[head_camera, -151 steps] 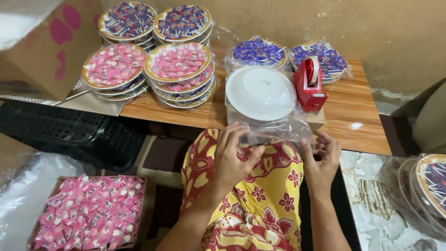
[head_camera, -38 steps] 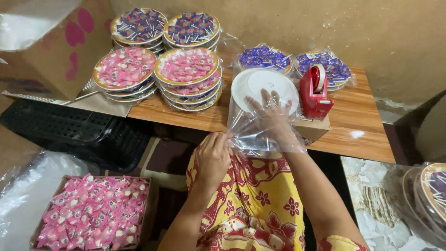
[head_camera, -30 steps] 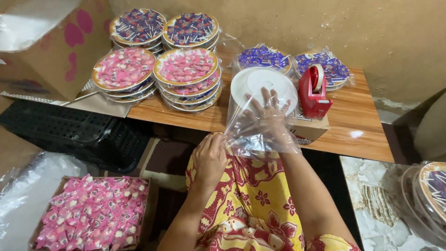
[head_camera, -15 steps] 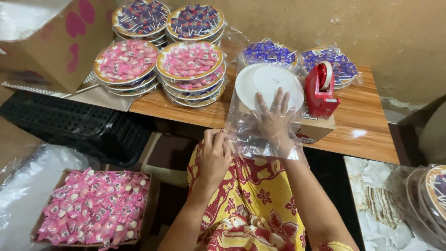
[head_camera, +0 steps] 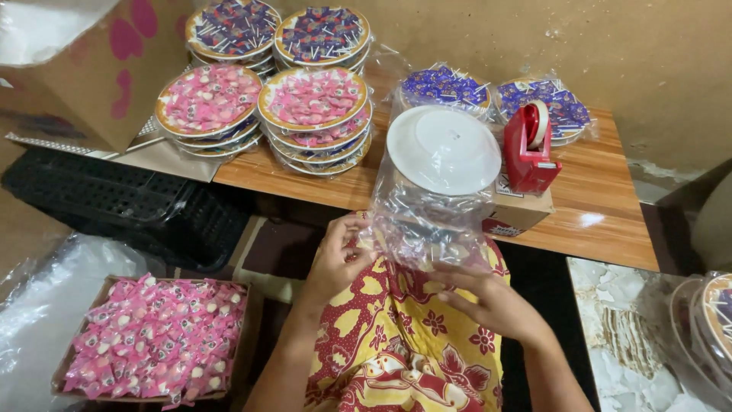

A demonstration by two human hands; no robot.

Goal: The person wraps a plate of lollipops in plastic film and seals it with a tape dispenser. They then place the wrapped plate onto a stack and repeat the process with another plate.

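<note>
Half a second ago my right hand (head_camera: pixel 494 304) was pushed up inside the clear plastic bag (head_camera: pixel 431 217); now it has come out and pinches the bag's lower edge, which leaves the bag opened out and empty. Opposite it, my left hand (head_camera: pixel 341 259) grips the left edge, fingers closed, so the bag hangs between both hands over my lap, in front of the white plate (head_camera: pixel 443 148).
</note>
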